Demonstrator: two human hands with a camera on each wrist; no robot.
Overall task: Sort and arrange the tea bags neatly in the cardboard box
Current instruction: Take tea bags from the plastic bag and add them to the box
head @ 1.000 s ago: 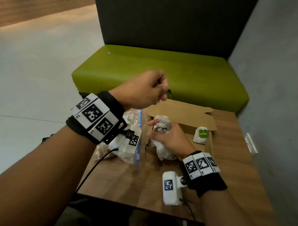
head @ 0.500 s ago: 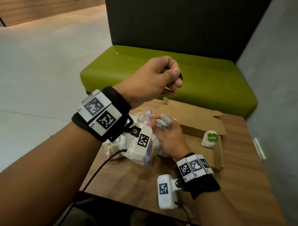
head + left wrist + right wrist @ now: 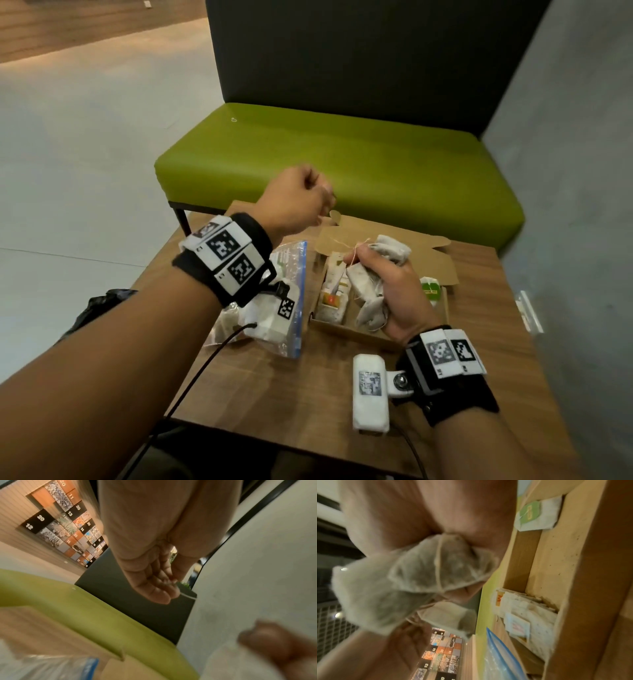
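Right hand (image 3: pixel 394 284), centre of the frame, clutches a bunch of tea bags (image 3: pixel 368 284) over the open cardboard box (image 3: pixel 346 330). Left hand (image 3: pixel 294 202), raised above the box, fingers curled; whether it pinches anything cannot be told. Plastic bag (image 3: pixel 291 308) lies left of the box on the table (image 3: pixel 274 387).

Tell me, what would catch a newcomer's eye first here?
Probably the right hand, gripping a crumpled bunch of tea bags over the open cardboard box on the wooden table. The left hand is raised above the table with fingers curled; whether it holds anything is unclear. Behind everything sits a bright green bench.
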